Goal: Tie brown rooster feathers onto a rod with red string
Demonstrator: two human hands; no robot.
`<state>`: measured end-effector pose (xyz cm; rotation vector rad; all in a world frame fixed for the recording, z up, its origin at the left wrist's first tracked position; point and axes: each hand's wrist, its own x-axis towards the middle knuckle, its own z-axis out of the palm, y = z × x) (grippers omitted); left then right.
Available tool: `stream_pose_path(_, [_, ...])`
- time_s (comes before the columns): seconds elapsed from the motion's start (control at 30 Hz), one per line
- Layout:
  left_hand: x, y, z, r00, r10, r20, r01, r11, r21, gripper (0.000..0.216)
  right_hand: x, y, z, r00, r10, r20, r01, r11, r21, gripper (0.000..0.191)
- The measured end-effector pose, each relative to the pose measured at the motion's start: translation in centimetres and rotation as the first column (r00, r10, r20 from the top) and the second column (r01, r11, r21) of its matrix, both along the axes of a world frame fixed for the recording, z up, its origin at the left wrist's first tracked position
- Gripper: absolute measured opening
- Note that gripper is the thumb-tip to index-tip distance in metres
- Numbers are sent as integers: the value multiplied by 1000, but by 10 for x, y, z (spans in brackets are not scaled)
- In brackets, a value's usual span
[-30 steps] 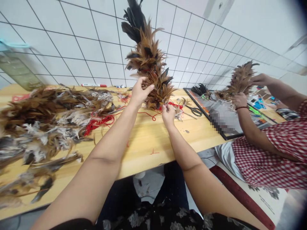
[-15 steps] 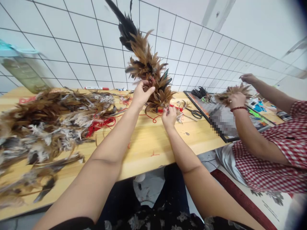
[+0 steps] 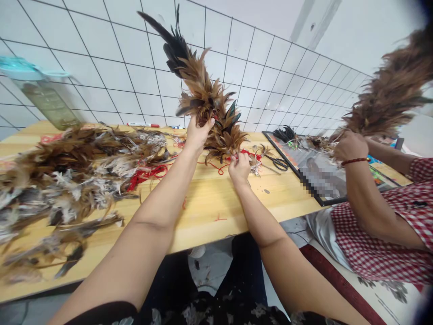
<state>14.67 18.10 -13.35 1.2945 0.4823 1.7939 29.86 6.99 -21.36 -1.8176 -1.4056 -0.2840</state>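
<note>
A bundle of brown feathers (image 3: pixel 203 97), tipped with long black plumes at its upper left end, slants over the table against the tiled wall. Halfway along it, my left hand (image 3: pixel 199 133) is closed round the bundle, thumb on the near side. At its lower right end my right hand (image 3: pixel 239 168) pinches the feather bundle by its base, where red thread (image 3: pixel 254 155) shows; the fingertips are partly hidden. A loop of that thread trails on the wood between my hands.
Loose feathers (image 3: pixel 84 158) and red string (image 3: pixel 145 176) cover the table's left side. A water bottle (image 3: pixel 50 101) and a marker (image 3: pixel 144 125) stand and lie by the wall. Black scissors (image 3: pixel 279 163) lie right. A co-worker's hand (image 3: pixel 352 146) works beside a large feather bundle (image 3: pixel 389 97).
My hands keep their hold on the feather bundle, nearly still. At right, a large brown feather bundle has come up into view at the co-worker's hands. The view has shifted slightly.
</note>
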Motion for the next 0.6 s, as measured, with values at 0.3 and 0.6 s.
stream_pose_path(0.3, [-20,16,3,936,323,-142,-334,941,-59,30,-9,-8,5,998,7,62,-4,998,-58,17])
stream_pose_path(0.6, [-27,22,-3,790,500,-356,-550,834,-50,16,-10,-13,8,981,-32,193,65,984,-168,26])
